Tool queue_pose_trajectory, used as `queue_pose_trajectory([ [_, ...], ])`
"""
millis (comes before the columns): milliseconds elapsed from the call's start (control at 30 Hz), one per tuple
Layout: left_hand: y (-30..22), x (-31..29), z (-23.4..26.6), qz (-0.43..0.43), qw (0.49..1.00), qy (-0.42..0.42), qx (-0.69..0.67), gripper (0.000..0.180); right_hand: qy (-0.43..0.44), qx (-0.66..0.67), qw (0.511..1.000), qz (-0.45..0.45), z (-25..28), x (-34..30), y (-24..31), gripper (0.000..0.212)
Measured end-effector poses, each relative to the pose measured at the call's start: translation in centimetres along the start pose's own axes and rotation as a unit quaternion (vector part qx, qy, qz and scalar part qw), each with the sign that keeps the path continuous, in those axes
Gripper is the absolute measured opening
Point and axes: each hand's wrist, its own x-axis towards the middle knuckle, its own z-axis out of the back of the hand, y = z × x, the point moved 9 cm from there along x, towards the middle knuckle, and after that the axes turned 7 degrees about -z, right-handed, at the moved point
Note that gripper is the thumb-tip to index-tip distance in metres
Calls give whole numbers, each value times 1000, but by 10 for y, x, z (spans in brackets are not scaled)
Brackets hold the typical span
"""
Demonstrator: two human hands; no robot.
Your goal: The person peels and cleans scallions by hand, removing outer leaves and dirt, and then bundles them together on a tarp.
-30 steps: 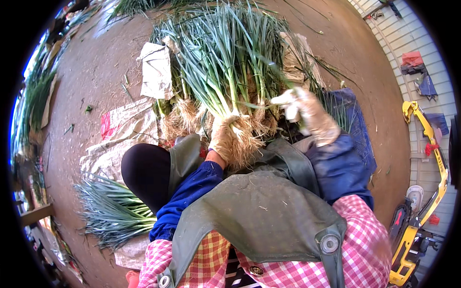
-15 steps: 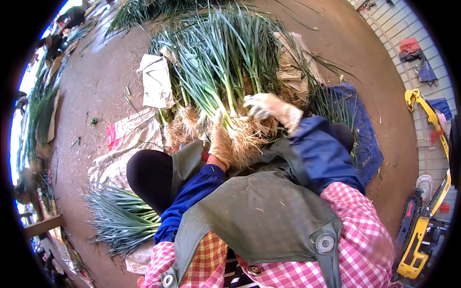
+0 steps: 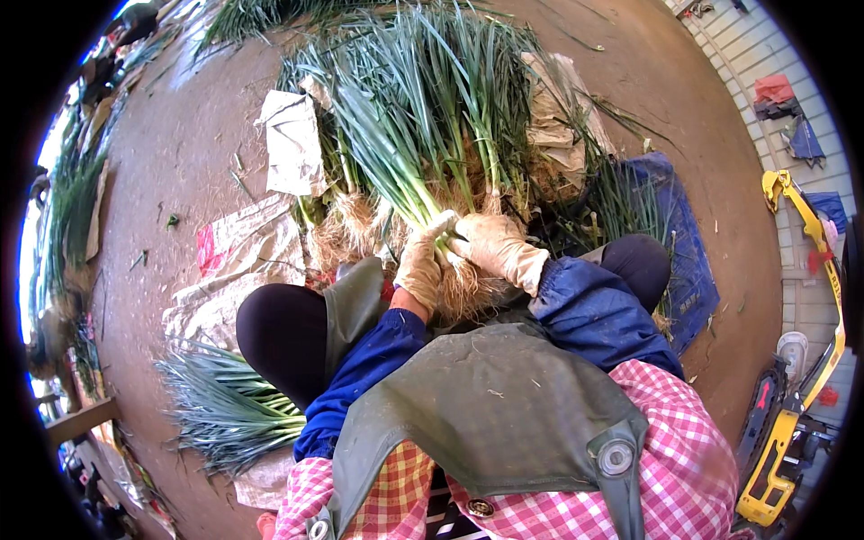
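Observation:
My left hand (image 3: 418, 270), in a pale work glove, is wrapped round a bunch of green onions (image 3: 402, 187) just above its roots. From the other side my right hand (image 3: 498, 245), gloved too, closes on the same bunch, its fingertips meeting the left thumb. Pale stringy roots (image 3: 465, 290) hang below both hands, over my lap. The green leaves of the bunch slant away to the upper left. Behind it lies a larger heap of green onions (image 3: 450, 81), roots toward me. My right fingertips are partly hidden among the stalks.
Trimmed-looking green onions (image 3: 229, 409) lie at the lower left. Sacking (image 3: 243, 261) covers the floor to the left, and a blue plastic crate or sheet (image 3: 688, 261) lies right. A yellow toy-like excavator (image 3: 776, 468) stands far right. More onions (image 3: 67, 216) line the far left.
My right hand has come down and left from above the roots onto the bunch. The left hand has shifted slightly right, still holding it.

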Motion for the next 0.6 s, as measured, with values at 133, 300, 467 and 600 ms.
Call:
queue_pose_trajectory([
  [133,-3,4,0,-20,999,44,13,18,-38,-37,998,19,-1,-14,13,29],
  [300,-12,0,-9,-21,992,122,11,22,41,39,998,-17,8,-24,8,32],
  [467,-12,-7,-24,-3,990,127,-53,31,104,203,968,103,-16,-37,-21,32],
  [600,-15,-9,-23,5,987,149,-56,35,260,-103,958,-60,-32,-47,-50,31],
])
